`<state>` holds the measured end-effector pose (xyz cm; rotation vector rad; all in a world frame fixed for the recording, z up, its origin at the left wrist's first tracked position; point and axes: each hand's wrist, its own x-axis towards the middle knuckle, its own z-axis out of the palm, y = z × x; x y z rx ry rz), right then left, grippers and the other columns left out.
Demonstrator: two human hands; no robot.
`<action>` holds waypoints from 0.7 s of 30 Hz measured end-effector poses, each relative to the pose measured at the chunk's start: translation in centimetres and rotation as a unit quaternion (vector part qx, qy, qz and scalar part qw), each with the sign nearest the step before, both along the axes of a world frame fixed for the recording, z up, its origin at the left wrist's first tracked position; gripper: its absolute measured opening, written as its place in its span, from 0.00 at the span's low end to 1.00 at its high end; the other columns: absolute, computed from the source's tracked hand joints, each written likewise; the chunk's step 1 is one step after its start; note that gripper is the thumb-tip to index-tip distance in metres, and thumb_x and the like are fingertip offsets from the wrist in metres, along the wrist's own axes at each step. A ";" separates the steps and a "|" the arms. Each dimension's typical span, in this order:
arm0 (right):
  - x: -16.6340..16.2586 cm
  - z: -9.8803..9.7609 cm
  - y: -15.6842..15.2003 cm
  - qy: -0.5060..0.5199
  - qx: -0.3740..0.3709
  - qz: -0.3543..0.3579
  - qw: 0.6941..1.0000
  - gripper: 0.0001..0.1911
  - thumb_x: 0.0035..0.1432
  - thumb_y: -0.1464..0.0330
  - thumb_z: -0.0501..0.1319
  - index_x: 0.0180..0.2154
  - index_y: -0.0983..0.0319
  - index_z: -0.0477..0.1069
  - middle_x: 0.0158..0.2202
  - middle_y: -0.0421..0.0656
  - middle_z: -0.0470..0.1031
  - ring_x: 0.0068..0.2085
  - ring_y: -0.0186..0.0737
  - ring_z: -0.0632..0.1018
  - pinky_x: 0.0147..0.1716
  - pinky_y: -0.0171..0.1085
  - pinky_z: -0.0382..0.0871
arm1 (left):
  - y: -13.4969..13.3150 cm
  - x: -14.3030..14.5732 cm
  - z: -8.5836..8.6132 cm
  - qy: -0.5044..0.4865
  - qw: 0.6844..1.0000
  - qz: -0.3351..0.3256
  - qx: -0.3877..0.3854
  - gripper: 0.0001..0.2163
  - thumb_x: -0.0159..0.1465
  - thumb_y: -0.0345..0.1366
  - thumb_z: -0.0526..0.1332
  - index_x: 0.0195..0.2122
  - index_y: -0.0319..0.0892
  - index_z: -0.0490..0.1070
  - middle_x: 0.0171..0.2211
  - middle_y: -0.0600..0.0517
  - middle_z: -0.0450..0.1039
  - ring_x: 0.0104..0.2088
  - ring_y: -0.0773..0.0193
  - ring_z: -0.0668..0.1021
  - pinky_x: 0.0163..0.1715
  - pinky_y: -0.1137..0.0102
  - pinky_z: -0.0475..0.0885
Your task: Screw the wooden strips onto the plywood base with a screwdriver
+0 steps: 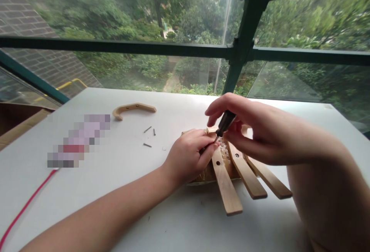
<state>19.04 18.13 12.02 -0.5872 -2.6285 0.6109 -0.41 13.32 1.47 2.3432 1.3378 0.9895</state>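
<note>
My right hand [248,128] grips the dark handle of a screwdriver [226,120], which slants down to the left. Its tip ends at the pinched thumb and forefinger of my left hand [192,150]; what they pinch there is hidden. Beneath that pinch lies a curved wooden slat [227,190] with a dark hole in it. Two more slats, a middle one [254,186] with a screw set in it and a right one [279,186], lie beside it. All three rest across a brownish, rough-topped block [206,175], partly covered by my left hand.
A loose hook-shaped wooden piece [134,107] with two holes lies at the back left. Nearer are several screws [147,129] on the white table [115,159]. A blurred-out object [79,140] with a red cord [27,205] lies at the left. Windows stand behind the table.
</note>
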 end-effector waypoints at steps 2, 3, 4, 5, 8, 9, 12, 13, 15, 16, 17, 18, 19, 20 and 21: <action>0.4 0.0 0.3 0.014 -0.011 0.020 1.000 0.27 0.52 0.80 0.57 0.54 0.60 0.63 0.45 0.42 0.75 0.34 0.32 0.75 0.31 0.31 0.69 | 0.0 0.0 0.0 -0.002 1.000 -0.001 0.007 0.10 0.69 0.36 0.55 0.35 0.42 0.76 0.34 0.50 0.74 0.37 0.61 0.74 0.43 0.65 0.69; 0.5 0.0 0.4 0.019 -0.010 0.029 0.999 0.27 0.52 0.82 0.56 0.53 0.60 0.64 0.44 0.42 0.76 0.36 0.33 0.75 0.34 0.32 0.70 | 0.1 0.0 0.0 -0.006 1.000 -0.001 0.015 0.10 0.69 0.36 0.56 0.35 0.42 0.76 0.34 0.50 0.74 0.37 0.62 0.74 0.42 0.65 0.69; 0.5 -0.1 0.5 0.024 -0.007 0.036 0.999 0.26 0.51 0.83 0.54 0.51 0.60 0.65 0.43 0.42 0.76 0.37 0.34 0.75 0.36 0.32 0.70 | 0.1 0.0 -0.1 -0.009 1.000 -0.001 0.024 0.10 0.68 0.35 0.57 0.34 0.42 0.76 0.34 0.50 0.74 0.37 0.62 0.74 0.42 0.66 0.69; 0.4 -0.2 0.6 0.028 -0.004 0.043 0.999 0.25 0.51 0.83 0.54 0.49 0.60 0.66 0.42 0.41 0.75 0.37 0.34 0.75 0.37 0.32 0.69 | 0.1 0.0 -0.1 -0.012 0.999 0.000 0.032 0.09 0.68 0.34 0.57 0.32 0.42 0.75 0.33 0.50 0.74 0.37 0.63 0.73 0.41 0.67 0.69; -0.1 -0.5 0.8 0.037 0.000 0.049 0.998 0.20 0.52 0.82 0.54 0.46 0.61 0.67 0.40 0.40 0.74 0.36 0.32 0.73 0.36 0.31 0.67 | 0.1 0.0 -0.1 -0.012 0.999 0.004 0.044 0.09 0.67 0.33 0.58 0.30 0.41 0.75 0.32 0.51 0.73 0.36 0.64 0.73 0.40 0.68 0.69; -0.2 -0.5 0.8 0.038 0.003 0.044 0.998 0.20 0.53 0.82 0.53 0.46 0.61 0.67 0.40 0.39 0.74 0.36 0.31 0.73 0.36 0.30 0.66 | 0.1 0.0 -0.1 -0.011 0.999 0.005 0.044 0.09 0.67 0.33 0.58 0.31 0.41 0.75 0.32 0.51 0.73 0.36 0.64 0.73 0.40 0.69 0.68; -0.4 -0.4 0.8 0.034 0.011 0.030 0.999 0.20 0.53 0.83 0.53 0.46 0.61 0.67 0.40 0.38 0.73 0.36 0.28 0.72 0.36 0.28 0.64 | 0.1 0.0 -0.1 -0.009 0.999 0.003 0.035 0.08 0.67 0.33 0.58 0.32 0.42 0.75 0.33 0.51 0.74 0.37 0.63 0.73 0.40 0.69 0.68; -0.4 -0.4 0.8 0.034 0.011 0.030 0.999 0.20 0.53 0.83 0.53 0.46 0.61 0.67 0.40 0.37 0.73 0.36 0.27 0.71 0.36 0.28 0.64 | 0.1 0.0 -0.2 -0.009 0.999 0.003 0.032 0.08 0.67 0.34 0.58 0.33 0.42 0.76 0.34 0.51 0.74 0.37 0.63 0.73 0.40 0.68 0.68; -0.4 -0.3 0.7 0.034 0.010 0.032 0.999 0.19 0.54 0.82 0.54 0.46 0.61 0.67 0.40 0.37 0.73 0.36 0.27 0.71 0.36 0.27 0.63 | 0.2 0.0 -0.2 -0.007 1.000 0.005 0.028 0.08 0.67 0.34 0.58 0.34 0.42 0.76 0.35 0.51 0.74 0.38 0.63 0.73 0.40 0.68 0.68; -0.4 -0.3 0.7 0.035 0.012 0.031 0.999 0.18 0.55 0.81 0.54 0.46 0.61 0.66 0.40 0.37 0.73 0.36 0.27 0.71 0.36 0.27 0.63 | 0.2 0.0 -0.2 -0.006 1.000 0.005 0.028 0.08 0.67 0.34 0.58 0.34 0.42 0.76 0.35 0.51 0.75 0.38 0.62 0.73 0.40 0.68 0.68; -0.5 -0.3 0.6 0.036 0.016 0.026 0.999 0.16 0.55 0.80 0.55 0.45 0.61 0.66 0.39 0.36 0.73 0.35 0.27 0.71 0.35 0.28 0.63 | 0.2 0.0 -0.2 -0.004 1.000 0.006 0.028 0.08 0.67 0.34 0.58 0.35 0.42 0.77 0.35 0.51 0.75 0.38 0.62 0.74 0.40 0.68 0.68; -0.5 -0.3 0.6 0.036 0.019 0.020 0.999 0.15 0.56 0.79 0.56 0.45 0.60 0.66 0.38 0.36 0.73 0.34 0.27 0.71 0.34 0.28 0.62 | 0.2 0.0 -0.2 0.000 1.000 0.007 0.028 0.08 0.67 0.34 0.58 0.35 0.42 0.77 0.35 0.51 0.75 0.38 0.62 0.74 0.40 0.68 0.68; -0.6 -0.4 0.6 0.036 0.022 0.015 0.999 0.13 0.57 0.78 0.57 0.44 0.60 0.66 0.37 0.36 0.73 0.33 0.27 0.70 0.33 0.28 0.62 | 0.2 0.0 -0.2 0.005 1.000 0.008 0.029 0.09 0.67 0.35 0.58 0.35 0.42 0.77 0.34 0.51 0.75 0.37 0.62 0.74 0.39 0.68 0.68; -0.7 -0.4 0.5 0.037 0.026 0.012 0.999 0.12 0.57 0.76 0.57 0.43 0.60 0.66 0.36 0.35 0.72 0.32 0.27 0.70 0.32 0.29 0.62 | 0.1 0.0 -0.3 0.011 0.999 0.010 0.033 0.09 0.67 0.35 0.58 0.35 0.42 0.77 0.33 0.51 0.75 0.36 0.63 0.74 0.38 0.68 0.68; -0.8 -0.5 0.5 0.039 0.030 0.009 0.999 0.10 0.58 0.75 0.58 0.42 0.60 0.66 0.35 0.35 0.72 0.31 0.27 0.69 0.32 0.29 0.62 | 0.1 0.0 -0.3 0.015 0.999 0.014 0.038 0.09 0.67 0.35 0.58 0.34 0.42 0.77 0.32 0.51 0.75 0.35 0.63 0.74 0.37 0.69 0.68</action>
